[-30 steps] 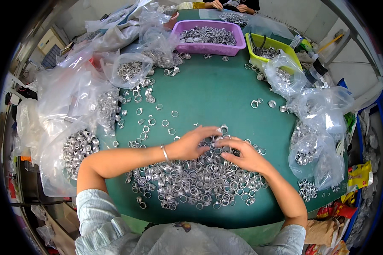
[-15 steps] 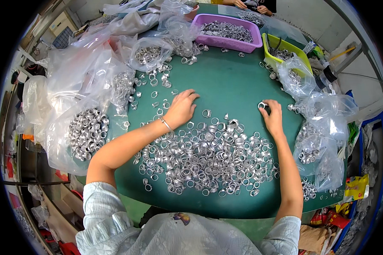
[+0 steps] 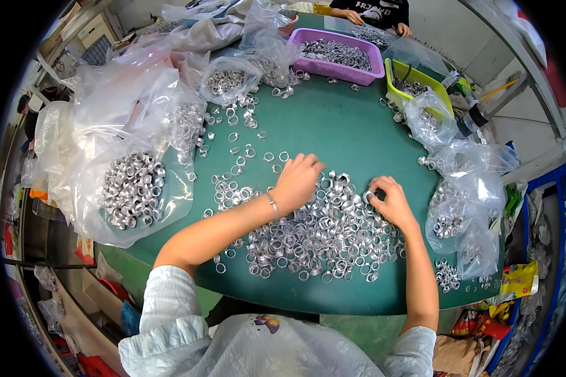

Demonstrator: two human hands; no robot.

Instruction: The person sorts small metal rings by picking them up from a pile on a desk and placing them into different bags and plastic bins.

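Observation:
A wide pile of silver metal rings lies on the green tabletop in front of me. My left hand is palm down over the far left edge of the pile, its fingers apart and slightly blurred at the tips. I see nothing held in it, though its underside is hidden. At the far right edge of the pile, my right hand pinches a single silver ring between thumb and fingers. Several loose rings are scattered beyond my left wrist.
Clear plastic bags of rings line the left side, and more bags the right. A purple basket and a yellow-green basket hold metal pieces at the back. Across the table, another person's hands show.
My left hand has moved right and nearer, over the pile's edge. My right hand has come left and nearer, bringing its ring to the pile. Some rings lie newly exposed where my left hand was.

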